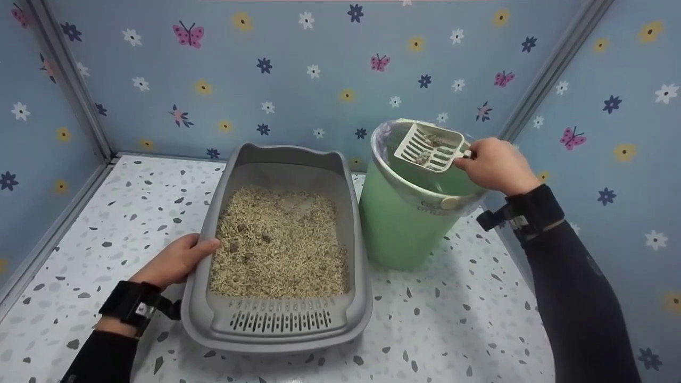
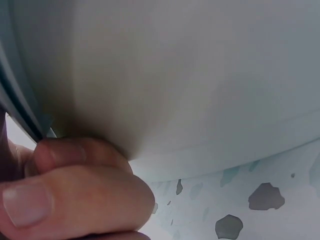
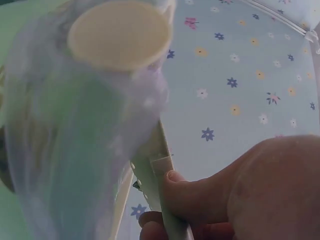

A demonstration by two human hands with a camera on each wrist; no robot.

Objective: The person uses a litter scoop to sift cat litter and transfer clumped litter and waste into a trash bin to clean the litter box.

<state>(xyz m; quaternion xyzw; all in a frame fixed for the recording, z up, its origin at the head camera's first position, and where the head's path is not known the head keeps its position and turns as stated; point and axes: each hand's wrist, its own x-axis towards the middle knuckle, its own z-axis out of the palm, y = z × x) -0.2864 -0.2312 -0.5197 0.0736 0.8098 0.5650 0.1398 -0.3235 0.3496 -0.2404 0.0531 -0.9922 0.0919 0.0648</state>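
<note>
My right hand [image 1: 495, 166] grips the handle of a cream slotted litter scoop [image 1: 453, 139] over the mouth of a green trash bin [image 1: 399, 223]. A few greyish clumps [image 1: 424, 158] lie on the scoop's slats. In the right wrist view, thumb and fingers wrap the scoop handle [image 3: 172, 210] beside the bin's liner. My left hand [image 1: 178, 259] holds the left rim of a grey litter box [image 1: 276, 340], thumb on top. Below that rim, the left wrist view shows curled fingers [image 2: 75, 200] against the box's outer wall [image 2: 200, 100]. Tan litter [image 1: 287, 255] with several dark clumps [image 1: 266, 238] fills the box.
A translucent bag [image 1: 382, 139] lines the bin, folded over its rim. The bin stands close to the box's right side. Blue flowered panels [image 1: 314, 90] enclose the back and sides, and the floor [image 1: 133, 213] is white with grey specks.
</note>
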